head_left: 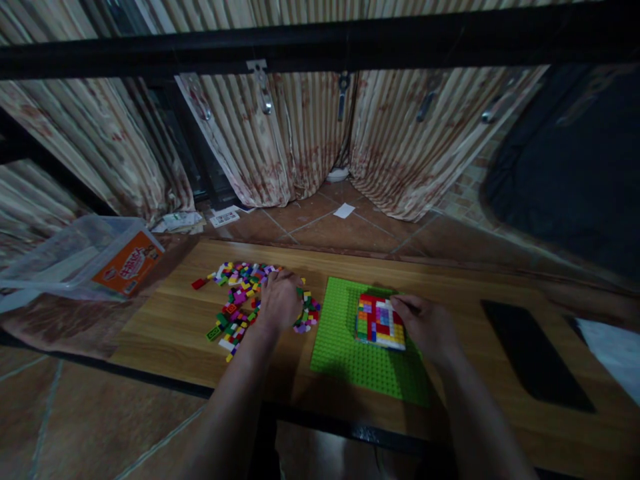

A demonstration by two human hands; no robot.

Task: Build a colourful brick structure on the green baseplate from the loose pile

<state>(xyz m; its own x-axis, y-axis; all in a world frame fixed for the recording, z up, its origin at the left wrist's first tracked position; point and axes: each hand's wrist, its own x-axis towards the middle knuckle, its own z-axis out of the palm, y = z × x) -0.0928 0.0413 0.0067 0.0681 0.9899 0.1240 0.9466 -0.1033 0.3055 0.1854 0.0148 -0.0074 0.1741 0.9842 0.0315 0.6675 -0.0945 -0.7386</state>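
A green studded baseplate (345, 347) lies on a wooden table (170, 327). On it stands a square block of coloured bricks (379, 323), red, white, yellow and purple. My right hand (425, 325) rests against the block's right side, fingers curled at its top right corner. Left of the plate a loose heap of small coloured bricks (235, 293) is spread on the wood. My left hand (280, 298) lies palm down on the heap's right part, fingers bent into the bricks; what they hold, if anything, is hidden.
A clear plastic box (75, 257) with an orange label sits at the table's left end. A dark flat rectangle (535, 353) lies on the right of the table. Beyond the far edge are floor tiles, paper scraps and striped curtains.
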